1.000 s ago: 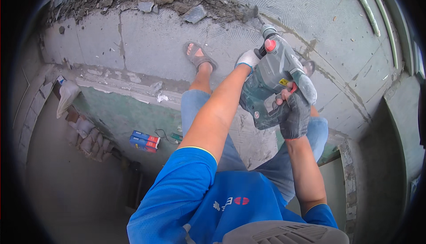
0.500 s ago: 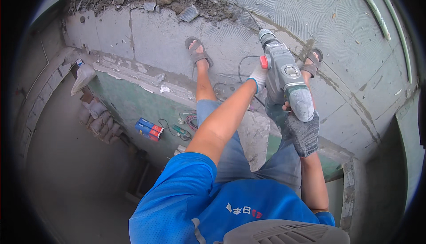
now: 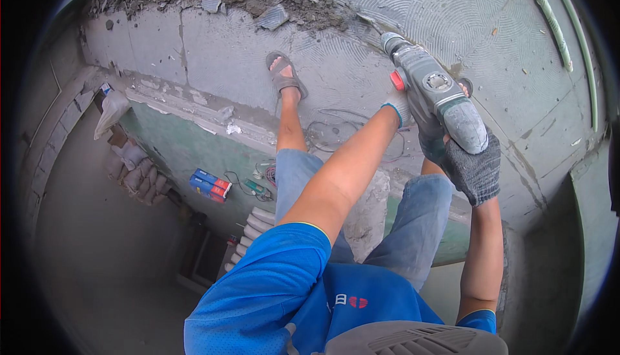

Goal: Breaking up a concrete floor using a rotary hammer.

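Observation:
Both of my hands hold a grey-green hammer drill [image 3: 434, 90] with a red knob, its bit pointing up-left toward the broken edge of the floor screed. My left hand [image 3: 396, 105], in a pale glove with a blue cuff, grips the front side handle. My right hand [image 3: 474, 169], in a dark grey knit glove, wraps the rear grip. Loose rubble [image 3: 258, 0] and broken tile pieces lie just beyond the bit's tip. My left foot in a sandal [image 3: 285, 74] stands on the ridged grey floor to the left of the drill.
A cable [image 3: 336, 132] loops on the floor between my legs. A blue and red box [image 3: 210, 185] and small tools lie below on the green surface. A white bag [image 3: 111, 111] sits at left. A green hose [image 3: 555, 25] runs at upper right. A concrete block [image 3: 368, 213] stands by my knees.
The hammer drill has swung up and to the right, with its bit now lying flatter and aimed at the rubble edge. Both hands kept their grip on it.

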Demonstrator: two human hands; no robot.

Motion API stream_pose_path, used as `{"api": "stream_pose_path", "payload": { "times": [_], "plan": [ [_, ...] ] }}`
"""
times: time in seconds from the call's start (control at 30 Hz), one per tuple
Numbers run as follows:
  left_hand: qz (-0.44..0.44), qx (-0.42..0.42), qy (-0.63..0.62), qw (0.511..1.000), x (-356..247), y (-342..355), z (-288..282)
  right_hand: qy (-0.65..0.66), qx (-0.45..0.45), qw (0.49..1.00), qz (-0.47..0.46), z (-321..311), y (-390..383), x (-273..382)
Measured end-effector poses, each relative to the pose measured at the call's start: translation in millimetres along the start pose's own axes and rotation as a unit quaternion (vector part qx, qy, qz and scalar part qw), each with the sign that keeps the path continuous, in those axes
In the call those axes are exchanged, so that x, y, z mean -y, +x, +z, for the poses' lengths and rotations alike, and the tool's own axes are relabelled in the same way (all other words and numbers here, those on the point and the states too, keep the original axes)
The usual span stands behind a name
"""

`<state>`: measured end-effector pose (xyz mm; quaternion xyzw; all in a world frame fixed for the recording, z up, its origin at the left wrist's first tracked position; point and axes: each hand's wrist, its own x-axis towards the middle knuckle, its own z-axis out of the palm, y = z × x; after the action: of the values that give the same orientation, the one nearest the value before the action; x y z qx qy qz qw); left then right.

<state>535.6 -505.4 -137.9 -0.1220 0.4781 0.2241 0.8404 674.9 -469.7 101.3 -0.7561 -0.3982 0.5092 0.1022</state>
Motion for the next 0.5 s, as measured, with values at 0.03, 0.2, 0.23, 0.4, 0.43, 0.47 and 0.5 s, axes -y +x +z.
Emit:
{"api": "stream_pose_path", "payload": {
  "times": [0.03,0.2,0.23,0.4,0.43,0.47,0.5],
  "plan": [
    [0.012,-0.003,-0.015,1.0,-0.8,-0.1,6.9,-0.018,0.01,1.0,0.001,-3.3,6.3,2.2],
    [-0.077,-0.012,0.123,0.989,-35.9,12.5,18.3,0.194,-0.033,0.973,0.121,0.3,29.2,-12.9],
    [-0.079,-0.051,0.133,0.987,-35.1,11.1,25.0,0.252,-0.012,0.95,0.183,-5.6,31.6,-9.3],
    [0.025,-0.047,0.225,0.973,-80.7,38.9,-42.7,0.17,-0.002,0.985,0.012,22.4,57.8,8.2],
    [0.062,-0.018,0.237,0.969,-89.5,27.4,-69.2,0.179,0.025,0.984,0.003,27.0,59.6,23.2],
    [-0.009,-0.043,0.154,0.987,-50.9,43.4,-32.4,0.151,0.033,0.987,0.05,11.7,61.1,-2.3],
    [-0.086,-0.067,0.08,0.991,-29.1,49.2,18.8,0.129,0.034,0.986,0.098,-7.6,56.6,-30.9]
  ]
}}
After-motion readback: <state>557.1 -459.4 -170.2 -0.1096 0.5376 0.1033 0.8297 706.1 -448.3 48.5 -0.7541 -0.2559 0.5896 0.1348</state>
